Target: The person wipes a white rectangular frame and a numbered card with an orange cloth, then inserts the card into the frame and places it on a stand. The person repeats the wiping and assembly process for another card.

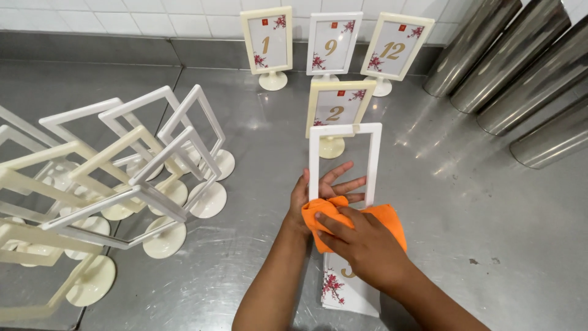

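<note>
My left hand [323, 189] lies flat with fingers spread behind the clear pane of a white table-sign frame [372, 156], which leans tilted over the steel counter. My right hand [366, 245] presses a bunched orange cloth [387, 216] against the front of that pane. At the frame's lower end a card with a gold numeral and red blossoms [335, 283] shows. Just beyond stands a cream sign frame with a numbered card [339, 109].
Three more numbered sign stands [334, 46] line the tiled back wall. Several empty white and cream frames on round bases [160, 178] crowd the left of the steel counter [478, 214]. Steel cylinders [520, 61] lean at the right rear.
</note>
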